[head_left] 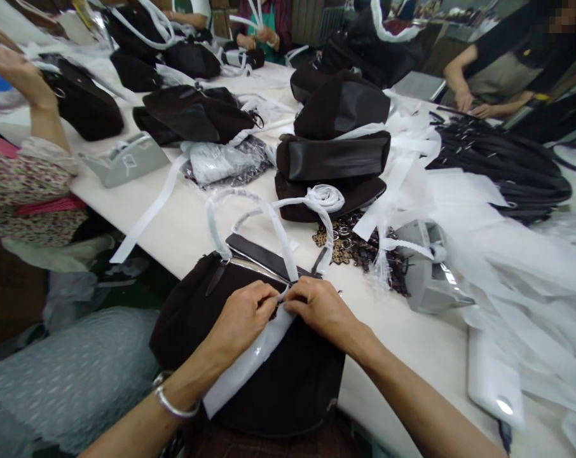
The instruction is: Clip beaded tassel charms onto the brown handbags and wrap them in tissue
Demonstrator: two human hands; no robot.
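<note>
A dark brown handbag [292, 388] lies at the front edge of the table, its zipper [257, 267] partly open. Both of its arched handles are wrapped in white strip, and the nearer handle [212, 222] comes down to where my hands meet. My left hand [243, 318] is closed, thumb and finger pinching a white wrapping strip [250, 369] whose free end hangs across the bag's front. Close beside it, my right hand [323, 308] also pinches the strip, at the handle's base. Some small patterned piece shows partly behind my left fingertips; the rest is hidden.
Stacked dark bags [336, 156] stand ahead. To the right are a grey tape dispenser [419, 273], leopard-patterned charms [340, 238], loose white strips [479, 248] and a white device [495, 375]. Another dispenser [130, 159] stands left. Bubble wrap [73, 375] lies lower left. Co-workers surround the table.
</note>
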